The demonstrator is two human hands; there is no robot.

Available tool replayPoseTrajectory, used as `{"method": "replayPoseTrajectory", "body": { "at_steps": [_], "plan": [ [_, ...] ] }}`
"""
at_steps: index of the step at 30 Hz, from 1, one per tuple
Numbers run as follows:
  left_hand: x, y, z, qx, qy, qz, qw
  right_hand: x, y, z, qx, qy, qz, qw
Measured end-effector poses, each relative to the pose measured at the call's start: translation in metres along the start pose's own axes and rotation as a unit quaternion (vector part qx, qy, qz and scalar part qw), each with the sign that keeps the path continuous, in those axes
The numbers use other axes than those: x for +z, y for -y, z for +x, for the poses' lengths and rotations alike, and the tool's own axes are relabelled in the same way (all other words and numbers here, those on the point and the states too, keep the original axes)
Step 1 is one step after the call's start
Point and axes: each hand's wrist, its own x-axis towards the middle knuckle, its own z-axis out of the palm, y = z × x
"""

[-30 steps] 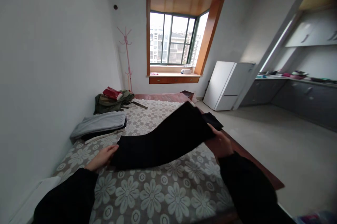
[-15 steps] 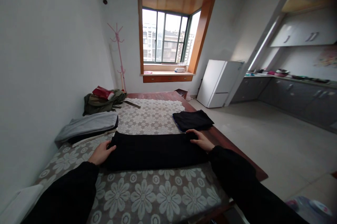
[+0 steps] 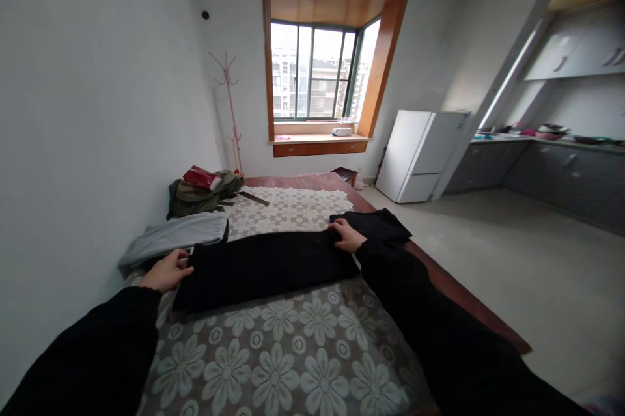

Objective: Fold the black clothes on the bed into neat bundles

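Observation:
A folded black garment (image 3: 268, 266) stretches between my two hands over the flower-patterned cloth (image 3: 273, 374). Its left end is pinched by my left hand (image 3: 168, 271), thumb in front. At the far right corner my right hand (image 3: 347, 235) grips the fabric, fingers closed on it. Just beyond that hand lies another folded dark garment (image 3: 378, 224), partly hidden by my wrist. Beside my left hand, a folded grey garment (image 3: 180, 234) rests on a pile of clothes whose lower layers are mostly covered.
An olive backpack (image 3: 188, 200) with a red packet (image 3: 201, 177) on it sits by the left wall. Behind stand a pink coat rack (image 3: 231, 103) and a window with a wooden frame (image 3: 394, 32). A white fridge (image 3: 415, 155) stands to the right, beyond the bed's wooden edge (image 3: 469, 292).
Both hands have lifted the black garment and moved it left, towards the clothes pile. The camera view has shifted slightly too.

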Motion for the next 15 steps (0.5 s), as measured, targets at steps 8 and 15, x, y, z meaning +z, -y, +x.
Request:
{"method": "replayPoseTrajectory", "body": {
  "at_steps": [8,15],
  "plan": [
    [0.051,-0.004,0.015,0.083,0.004,0.178,0.98,0.046,0.004,0.029,0.021,0.065,-0.106,0.992],
    [0.059,-0.004,0.026,0.083,0.043,0.256,0.962,0.028,0.001,0.025,-0.014,0.041,-0.105,0.993]
  ]
}}
